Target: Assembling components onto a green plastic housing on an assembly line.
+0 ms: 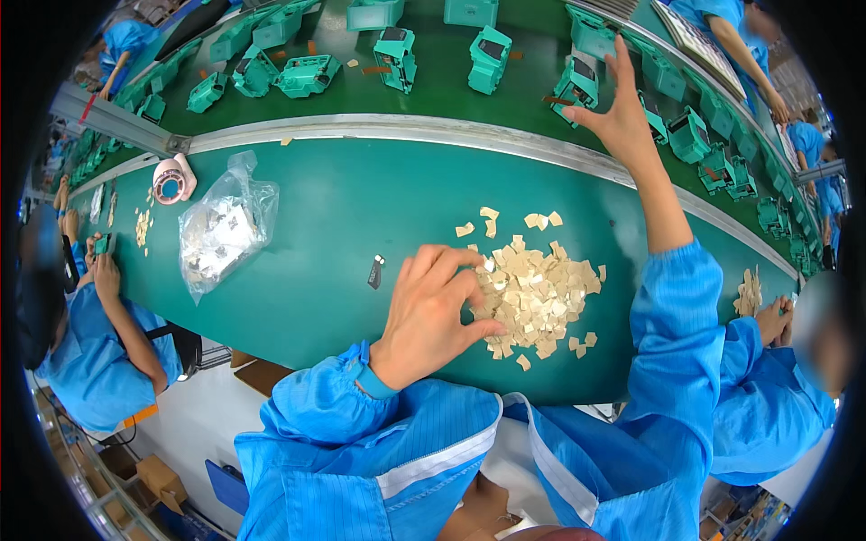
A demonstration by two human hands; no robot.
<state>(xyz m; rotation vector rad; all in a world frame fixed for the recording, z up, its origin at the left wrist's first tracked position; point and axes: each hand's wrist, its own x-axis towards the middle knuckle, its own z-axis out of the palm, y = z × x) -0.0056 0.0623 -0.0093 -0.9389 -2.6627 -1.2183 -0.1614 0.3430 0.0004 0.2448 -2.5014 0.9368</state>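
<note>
a blue jacket (352, 478) is nearest, at six o'clock. near centre, the left hand (424, 308) curls its fingers at a heap of cream chips (541, 298), three to four o'clock on the green tabletop (361, 207); whether its grip pinches one, i cannot tell. farther, at two o'clock, the right hand (627, 128) spreads its grip wide, unclenched, near a teal housing (577, 83) past the metal rail (379, 124).

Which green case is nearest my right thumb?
The green case pictured just above the thumb tip of the right hand, with an orange strip at its lower left; every other case sits farther from that thumb.
</note>
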